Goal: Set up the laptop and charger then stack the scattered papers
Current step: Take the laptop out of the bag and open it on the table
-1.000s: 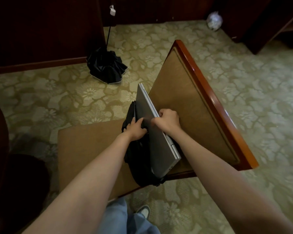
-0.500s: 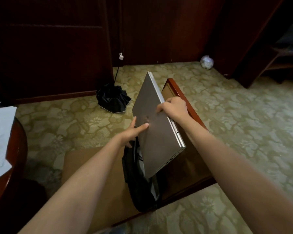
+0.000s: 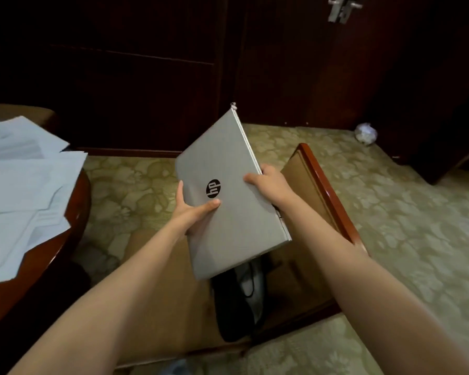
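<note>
laptop [image 3: 237,228] in left hand [image 3: 192,215], right hand [image 3: 271,185]

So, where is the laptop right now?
Head view, centre: the HP laptop is held closed by the left hand and right hand, above the black bag on the chair.

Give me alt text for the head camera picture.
A left hand and right hand hold a closed silver HP laptop by its side edges above a black bag on a chair. Scattered white papers lie on a wooden table at left.
</note>
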